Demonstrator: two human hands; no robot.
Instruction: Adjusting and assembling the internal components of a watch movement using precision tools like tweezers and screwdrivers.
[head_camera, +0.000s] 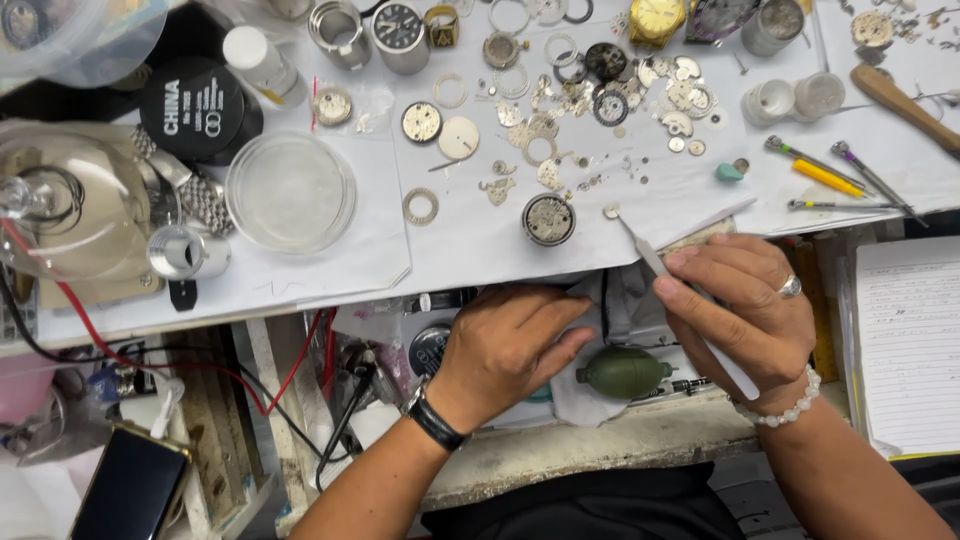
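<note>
We have a single view, from the camera worn on the head, looking almost straight down onto the worktop (470, 250) from close above. We see its near edge running across the middle of the frame, with both forearms entering from the bottom. The far edge lies beyond the top, and the side edges are cut off.

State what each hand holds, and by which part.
The right hand pinches slim metal tweezers along their rear half, tips free by a tiny round part. The left hand holds nothing visible, resting at the desk edge.
</note>
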